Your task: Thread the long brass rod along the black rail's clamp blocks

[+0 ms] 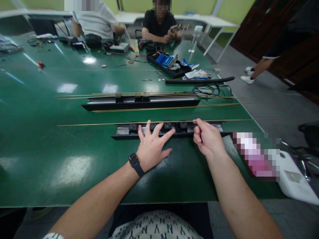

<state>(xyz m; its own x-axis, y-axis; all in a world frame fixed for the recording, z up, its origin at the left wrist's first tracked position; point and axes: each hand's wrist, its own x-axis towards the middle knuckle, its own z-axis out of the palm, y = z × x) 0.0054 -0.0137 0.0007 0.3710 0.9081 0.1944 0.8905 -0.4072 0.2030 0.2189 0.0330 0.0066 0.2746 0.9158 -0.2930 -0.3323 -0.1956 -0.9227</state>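
Observation:
A long black rail (122, 136) with a silvery inner channel lies crosswise on the green table in front of me. Several black blocks (183, 126) sit along its channel. My left hand (153, 144) is open, its fingers spread over the rail and between the blocks. Along the rail's far edge runs a thin brass-coloured rod (99, 124), extending past both ends. My right hand (208, 136) is closed in a pinch on this rod near the rail's right part. The fingers partly hide the channel and some blocks.
Beyond lies a second black rail (139, 105) with more thin rods (169, 108) around it. Farther back are a black strip (199, 80), cables (206, 89) and a black tray (179, 71) of blue items. A white object (296, 179) stands right. Two people sit opposite; another stands right.

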